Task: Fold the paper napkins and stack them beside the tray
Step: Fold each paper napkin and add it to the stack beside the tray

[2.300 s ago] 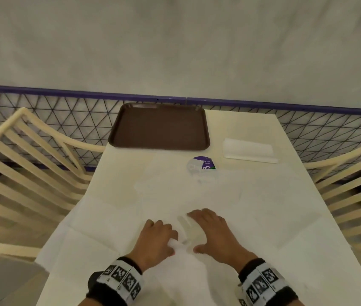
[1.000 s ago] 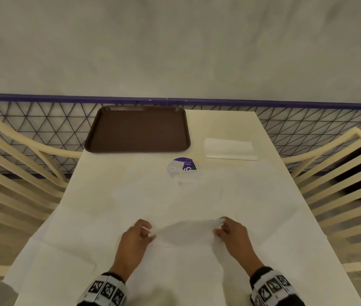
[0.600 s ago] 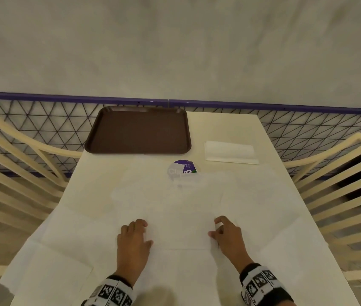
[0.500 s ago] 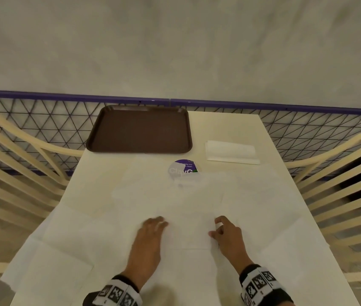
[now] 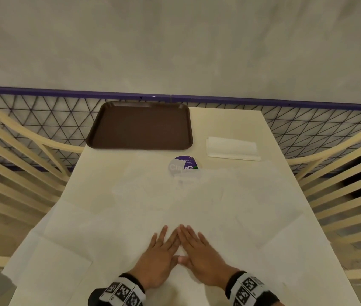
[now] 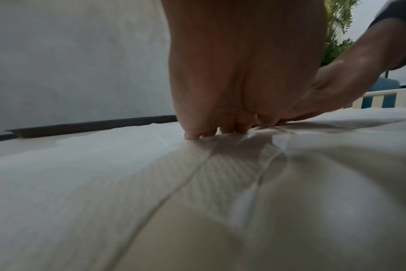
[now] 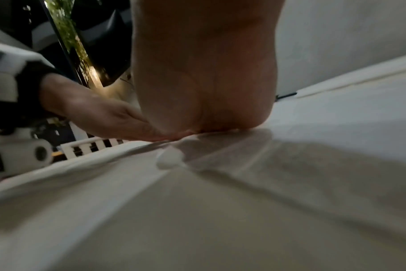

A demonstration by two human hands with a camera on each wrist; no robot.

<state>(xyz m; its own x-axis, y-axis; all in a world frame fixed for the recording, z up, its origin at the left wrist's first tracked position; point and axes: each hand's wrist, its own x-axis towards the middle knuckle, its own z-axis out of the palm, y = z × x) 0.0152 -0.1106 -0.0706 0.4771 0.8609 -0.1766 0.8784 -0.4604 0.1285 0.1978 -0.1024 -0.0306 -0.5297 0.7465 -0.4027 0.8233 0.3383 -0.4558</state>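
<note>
Several white paper napkins (image 5: 131,221) lie unfolded and overlapping across the near half of the table. My left hand (image 5: 159,255) and right hand (image 5: 199,252) lie flat side by side on a napkin (image 6: 220,165) near the front edge, fingers straight, index fingertips and thumbs touching. Both press the paper down; neither grips it. In the right wrist view the right hand (image 7: 204,95) presses the napkin (image 7: 220,183), with the left hand (image 7: 109,119) beside it. A brown tray (image 5: 139,127) sits at the far left of the table. A folded napkin stack (image 5: 232,149) rests just right of the tray.
A round purple sticker (image 5: 184,165) shows between tray and napkins, partly covered by paper. Cream slatted chairs (image 5: 14,168) (image 5: 342,180) flank the table. A dark mesh fence with a purple rail (image 5: 285,102) runs behind the table (image 5: 225,122).
Both hands pinched a napkin and folded it down, then let go. They slid inward from apart and now lie flat together, pressing the paper.
</note>
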